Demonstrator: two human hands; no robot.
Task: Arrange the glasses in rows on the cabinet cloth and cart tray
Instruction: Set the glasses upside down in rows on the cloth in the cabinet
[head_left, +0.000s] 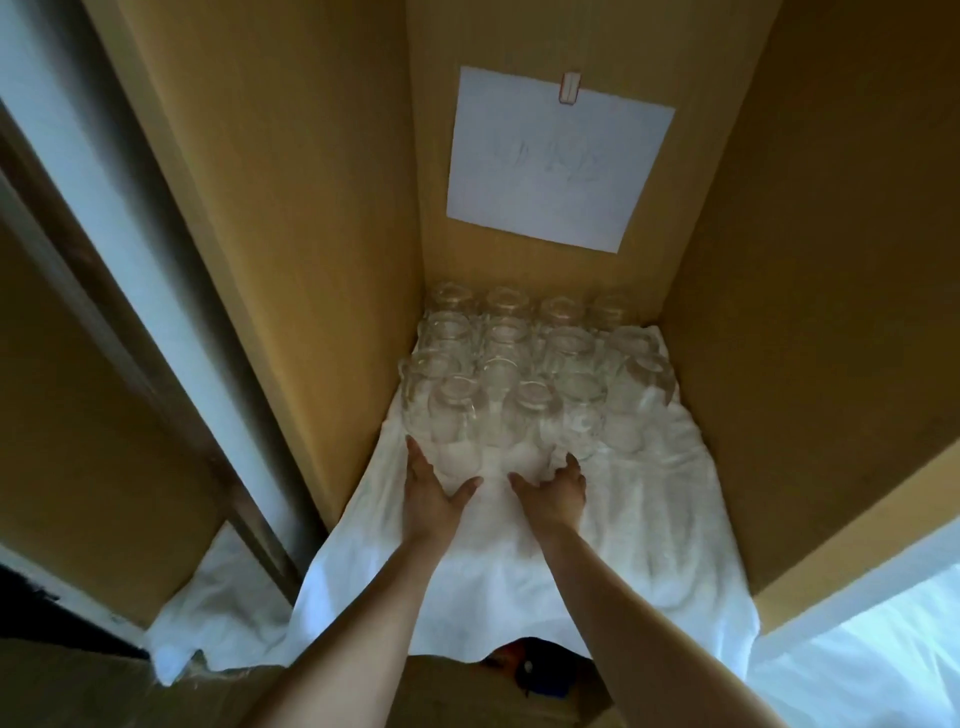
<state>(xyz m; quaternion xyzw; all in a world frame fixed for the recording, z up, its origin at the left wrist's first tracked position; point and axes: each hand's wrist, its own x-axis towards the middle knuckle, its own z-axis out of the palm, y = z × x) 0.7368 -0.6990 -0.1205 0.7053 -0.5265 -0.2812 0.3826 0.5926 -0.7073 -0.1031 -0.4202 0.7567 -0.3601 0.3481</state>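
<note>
Clear glasses (524, 364) stand in tight rows on the white cloth (649, 519), deep in the cabinet (805, 260). Our left grip (434, 488) and right grip (553, 488) are spread open, each bracketing a front glass.

Both forearms (363, 613) are bare down to the lower edge. The left hand (434, 496) and right hand (553, 493) are bare too.
</note>
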